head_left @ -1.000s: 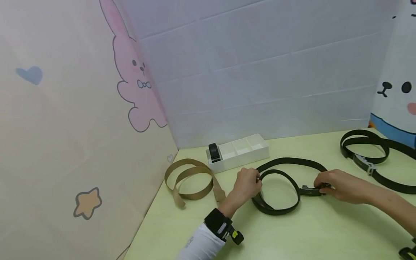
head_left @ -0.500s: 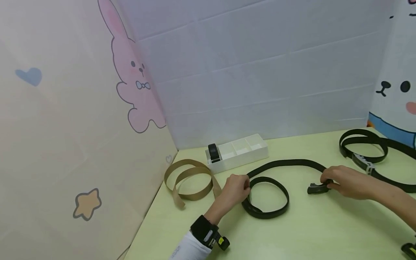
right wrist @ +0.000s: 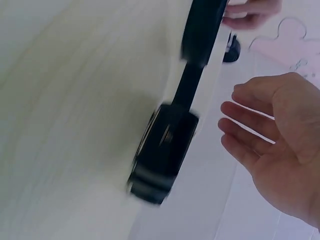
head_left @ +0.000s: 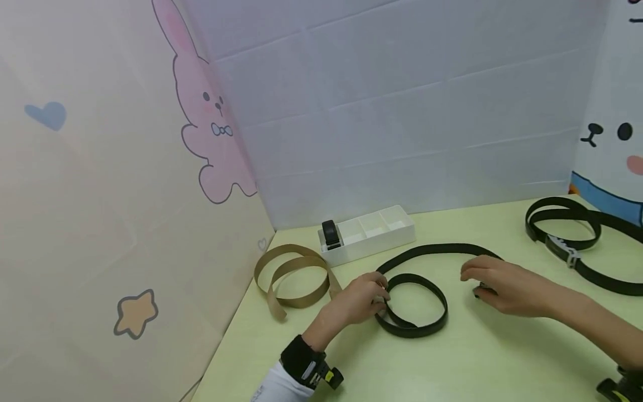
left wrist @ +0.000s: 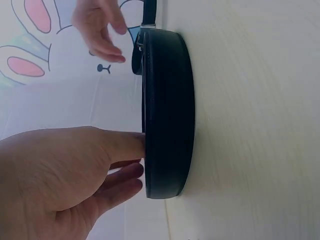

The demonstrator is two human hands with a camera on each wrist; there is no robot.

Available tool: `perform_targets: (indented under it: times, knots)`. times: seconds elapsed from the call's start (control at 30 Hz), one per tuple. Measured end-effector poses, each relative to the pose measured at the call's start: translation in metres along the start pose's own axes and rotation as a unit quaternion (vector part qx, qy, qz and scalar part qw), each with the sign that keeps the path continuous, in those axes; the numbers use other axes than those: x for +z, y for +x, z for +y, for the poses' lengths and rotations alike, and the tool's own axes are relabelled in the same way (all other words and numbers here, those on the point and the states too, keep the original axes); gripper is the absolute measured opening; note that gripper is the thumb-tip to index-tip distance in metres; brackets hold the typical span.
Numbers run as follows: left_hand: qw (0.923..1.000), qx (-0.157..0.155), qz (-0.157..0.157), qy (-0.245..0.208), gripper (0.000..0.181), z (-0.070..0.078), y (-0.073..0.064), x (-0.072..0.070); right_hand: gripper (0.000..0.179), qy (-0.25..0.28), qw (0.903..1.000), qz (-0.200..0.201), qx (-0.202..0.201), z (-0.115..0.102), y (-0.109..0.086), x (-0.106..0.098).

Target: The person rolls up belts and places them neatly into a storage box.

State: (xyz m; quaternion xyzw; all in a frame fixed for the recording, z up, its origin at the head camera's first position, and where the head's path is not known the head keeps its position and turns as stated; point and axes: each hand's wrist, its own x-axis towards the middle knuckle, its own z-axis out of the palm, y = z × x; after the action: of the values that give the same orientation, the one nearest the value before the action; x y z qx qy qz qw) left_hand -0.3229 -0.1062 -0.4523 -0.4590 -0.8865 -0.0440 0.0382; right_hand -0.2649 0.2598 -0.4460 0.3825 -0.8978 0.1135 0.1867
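Note:
A black belt [head_left: 437,248] lies on the table, its tail wound into a round coil [head_left: 413,333] and its strap arching behind. My left hand [head_left: 360,297] is at the coil's left side. In the left wrist view one digit of that left hand [left wrist: 65,175] reaches the coil's edge [left wrist: 170,115], its tip hidden behind it; other fingertips stay apart, loosely bent. My right hand [head_left: 507,285] hovers over the buckle end, mostly covering it in the head view. The right wrist view shows that right hand [right wrist: 285,140] with spread fingers, beside the blurred dark buckle [right wrist: 165,150], not gripping it.
A tan webbing belt [head_left: 300,303] lies loosely looped at left. Behind it stands a white compartment tray [head_left: 374,245] with a rolled black belt [head_left: 330,234] in its left compartment. Another black belt with a silver buckle [head_left: 564,251] lies at far right. Printed cloth walls close the back and left.
The coil was drawn left, away from the buckle, by my left hand, whose fingers have since loosened. My right hand shifted the buckle slightly right, then let go and moved left above it.

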Motion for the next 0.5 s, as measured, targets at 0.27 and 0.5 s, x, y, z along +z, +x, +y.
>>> perform_targets:
  times: [0.27,0.5]
  knots:
    - [0.9978,0.057,0.026,0.022,0.009,0.006,0.002,0.003,0.009,0.155,0.9859,-0.045,-0.044,-0.044,0.045,0.019]
    - [0.9963,0.053,0.056,0.038,0.008,0.015,0.005,0.012,0.016,0.22,0.9718,-0.077,-0.033,-0.054,0.067,0.042]
